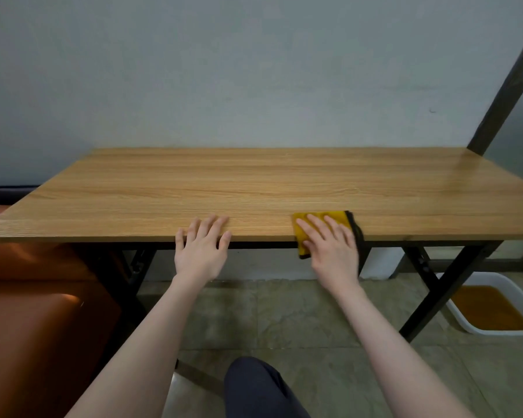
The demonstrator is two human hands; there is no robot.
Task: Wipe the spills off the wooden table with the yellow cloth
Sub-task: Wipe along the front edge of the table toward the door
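The yellow cloth with a dark edge lies at the front edge of the wooden table, right of centre, and part of it hangs over the edge. My right hand presses flat on the cloth with straight fingers. My left hand rests with spread fingers on the table's front edge, left of the cloth. I see no spill on the tabletop.
A white tub with brown liquid stands on the tiled floor under the table's right end. An orange-brown padded seat is at the left. Black table legs cross below. A dark post leans at the right.
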